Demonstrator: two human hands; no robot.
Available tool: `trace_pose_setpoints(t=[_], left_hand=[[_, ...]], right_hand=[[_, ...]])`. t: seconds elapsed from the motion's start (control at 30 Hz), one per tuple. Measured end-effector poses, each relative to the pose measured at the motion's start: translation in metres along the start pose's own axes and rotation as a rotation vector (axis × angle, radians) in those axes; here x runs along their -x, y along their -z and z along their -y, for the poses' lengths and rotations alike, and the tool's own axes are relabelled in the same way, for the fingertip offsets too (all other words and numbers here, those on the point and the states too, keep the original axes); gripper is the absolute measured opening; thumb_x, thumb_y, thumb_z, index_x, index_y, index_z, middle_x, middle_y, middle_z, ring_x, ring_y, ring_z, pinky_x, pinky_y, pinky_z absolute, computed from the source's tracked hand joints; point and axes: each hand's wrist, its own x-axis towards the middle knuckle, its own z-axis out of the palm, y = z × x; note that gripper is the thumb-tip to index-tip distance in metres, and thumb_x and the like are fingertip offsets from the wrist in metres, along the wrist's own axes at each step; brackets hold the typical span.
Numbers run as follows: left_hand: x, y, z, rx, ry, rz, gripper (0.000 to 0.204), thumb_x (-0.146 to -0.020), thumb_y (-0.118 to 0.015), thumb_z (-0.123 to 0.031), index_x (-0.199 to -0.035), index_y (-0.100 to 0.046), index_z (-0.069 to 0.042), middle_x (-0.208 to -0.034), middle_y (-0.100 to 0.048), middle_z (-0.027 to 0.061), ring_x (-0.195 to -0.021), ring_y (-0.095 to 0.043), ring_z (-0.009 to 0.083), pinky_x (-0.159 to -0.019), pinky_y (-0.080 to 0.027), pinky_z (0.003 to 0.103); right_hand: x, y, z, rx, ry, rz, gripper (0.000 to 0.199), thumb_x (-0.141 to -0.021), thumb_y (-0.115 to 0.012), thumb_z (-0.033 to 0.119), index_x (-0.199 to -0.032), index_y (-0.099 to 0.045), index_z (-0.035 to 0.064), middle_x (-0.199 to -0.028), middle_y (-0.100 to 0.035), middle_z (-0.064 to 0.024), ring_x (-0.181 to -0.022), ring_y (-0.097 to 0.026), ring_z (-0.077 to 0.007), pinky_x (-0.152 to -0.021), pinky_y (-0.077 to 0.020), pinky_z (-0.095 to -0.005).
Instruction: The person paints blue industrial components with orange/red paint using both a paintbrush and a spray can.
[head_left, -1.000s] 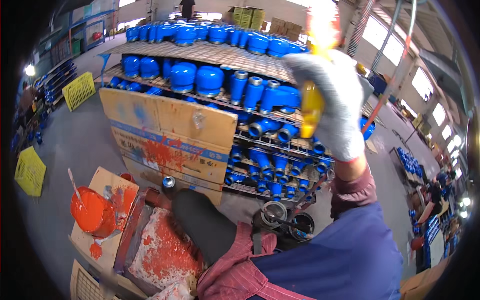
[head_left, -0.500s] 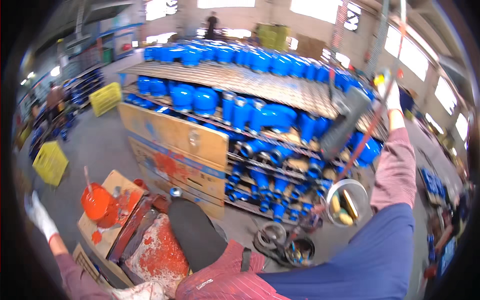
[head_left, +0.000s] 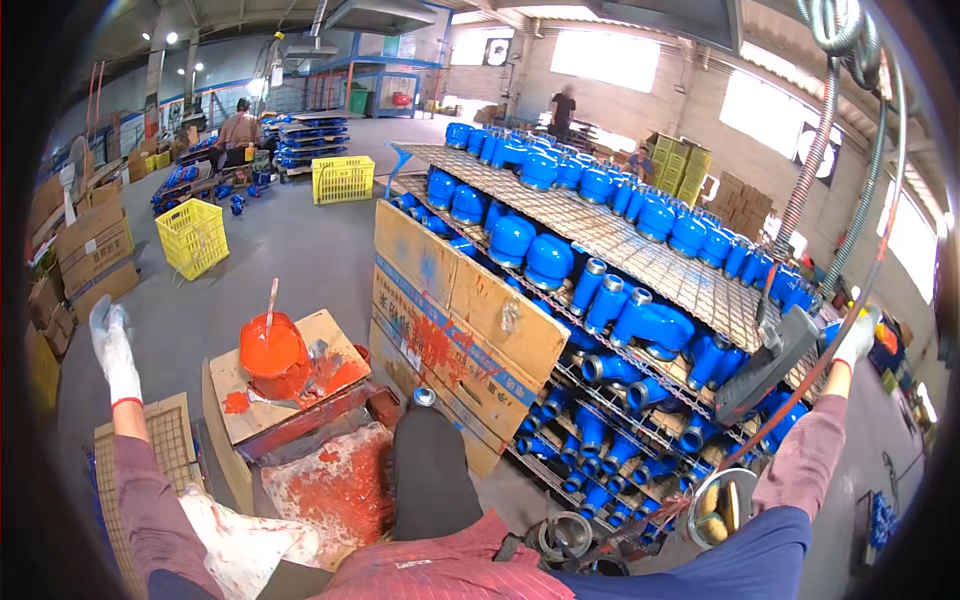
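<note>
Workshop floor is stretching behind a wire rack of blue fittings. Right hand is gripping a hanging hose; left hand is spreading in empty air. Swinging hose could be toppling the orange paint bucket on its cardboard box.

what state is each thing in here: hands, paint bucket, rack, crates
left hand: gloved, raised, holding nothing
right hand: gloved, raised beside a hanging hose
orange paint bucket: open, stick standing in it
wire rack: loaded with blue pipe fittings
yellow crates: upright on the floor
</note>
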Motion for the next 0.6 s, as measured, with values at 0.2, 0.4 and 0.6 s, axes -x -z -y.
trace_pose_setpoints(t=[0.2, 0.4, 0.6], left_hand=[[0.108, -0.09, -0.095, 0.349, 0.13, 0.325, 0.034, -0.091, -0.06, -0.024, -0.121, -0.055, -0.009, -0.108, -0.058, 0.0025, -0.085, -0.058, 0.0101, -0.075, -0.049, 0.026], [0.257, -0.134, -0.2, 0.821, 0.115, 0.858, 0.035, -0.083, -0.06, -0.002, -0.117, -0.053, -0.006, -0.098, -0.059, 0.0047, -0.085, -0.06, 0.0142, -0.076, -0.051, 0.026], [0.331, -0.102, -0.215, 0.564, -0.499, 0.941, 0.089, -0.07, -0.079, -0.026, -0.142, -0.031, -0.004, -0.14, -0.032, 0.0253, -0.128, -0.035, 0.0424, -0.107, -0.028, 0.049]], right_hand=[[0.023, 0.11, 0.169, 0.342, 0.471, -0.265, 0.027, -0.085, -0.067, 0.024, -0.103, -0.056, 0.007, -0.088, -0.064, -0.0111, -0.08, -0.063, -0.0228, -0.068, -0.0487, -0.035], [0.202, 0.176, 0.346, -0.059, 0.923, -0.257, 0.019, -0.087, -0.065, 0.015, -0.101, -0.059, 0.0033, -0.096, -0.06, -0.0066, -0.086, -0.058, -0.0165, -0.078, -0.0456, -0.0277], [0.439, 0.102, 0.478, -0.85, 0.428, 0.395, 0.013, -0.085, -0.063, 0.004, -0.093, -0.054, 0.0031, -0.089, -0.053, -0.0014, -0.08, -0.052, -0.0093, -0.077, -0.044, -0.0245]])
